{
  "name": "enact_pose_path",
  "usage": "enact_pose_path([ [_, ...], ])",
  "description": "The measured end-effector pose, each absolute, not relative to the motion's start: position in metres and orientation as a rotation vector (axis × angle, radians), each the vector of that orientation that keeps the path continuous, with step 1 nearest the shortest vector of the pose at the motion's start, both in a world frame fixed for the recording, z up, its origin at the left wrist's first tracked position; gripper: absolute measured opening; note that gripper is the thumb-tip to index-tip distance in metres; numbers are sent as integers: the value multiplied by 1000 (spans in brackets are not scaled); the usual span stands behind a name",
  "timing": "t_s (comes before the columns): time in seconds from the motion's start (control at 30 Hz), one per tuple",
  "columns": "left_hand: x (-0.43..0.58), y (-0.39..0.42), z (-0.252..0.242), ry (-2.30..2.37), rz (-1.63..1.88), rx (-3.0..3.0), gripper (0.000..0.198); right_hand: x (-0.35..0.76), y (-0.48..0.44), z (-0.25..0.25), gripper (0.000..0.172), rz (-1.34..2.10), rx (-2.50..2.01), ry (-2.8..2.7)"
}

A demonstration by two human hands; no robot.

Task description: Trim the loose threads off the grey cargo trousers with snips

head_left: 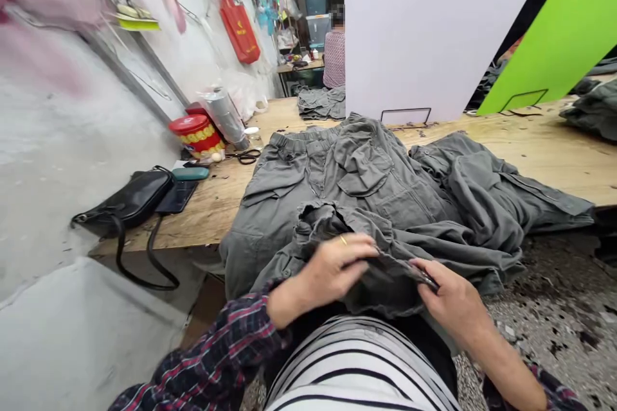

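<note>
Head view, the only one. Gray trousers point(361, 189) lie heaped across the near edge of the wooden table point(207, 221), elastic waistband point(308, 138) toward the far side, near part hanging over the edge toward the lap. Left hand point(344, 263) is on the near folds, fingers bent over a loose cloth edge point(398, 258); it is blurred, so I can't tell whether thumb and finger actually pinch the fabric. Right hand point(446, 292) is at the other end of that edge, thumb and fingers closed on a small dark tool point(424, 277) right against the cloth.

Handling, by the look of it: soft, limp, matte woven cloth, medium weight, not slippery, not fragile. Creases easily and won't hold a shape; the bulk probably drags where it hangs off the table. Seams, waistband and pocket flap point(364, 180) should be stiffer than the single layers. Best hold: thumb-and-finger pinch on the edge or a seam, both hands spread a little so the stretch between them is taut; grabbing mid-panel would just bunch it. Fingertips should keep off the tool's tip.

Nearby on the left: scissors point(248, 157), red tin point(198, 135), black bag point(130, 200).
</note>
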State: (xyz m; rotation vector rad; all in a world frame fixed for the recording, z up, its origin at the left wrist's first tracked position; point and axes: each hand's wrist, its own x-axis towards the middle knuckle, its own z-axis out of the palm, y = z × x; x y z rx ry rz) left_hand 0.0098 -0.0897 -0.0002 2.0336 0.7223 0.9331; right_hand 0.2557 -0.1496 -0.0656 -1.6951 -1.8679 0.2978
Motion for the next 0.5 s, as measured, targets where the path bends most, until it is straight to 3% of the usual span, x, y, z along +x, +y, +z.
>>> enact_pose_path([
  [0.07, -13, -63, 15, 987, 1161, 2172, 34, 264, -145, -65, 28, 220, -1700, -1765],
  [0.17, -34, -34, 15, 1195, 944, 2298, 49, 265, -142, -45, 24, 97, -1675, -1567],
  [0.3, -31, -25, 7, 1222, 573, 2357, 12, 269, -134, 5, 23, -104, -1616, -1556],
  [0.5, -27, -5, 85, 1142, 904, 2289, 15, 297, -101, 47, 36, -469, -1890, -1865],
])
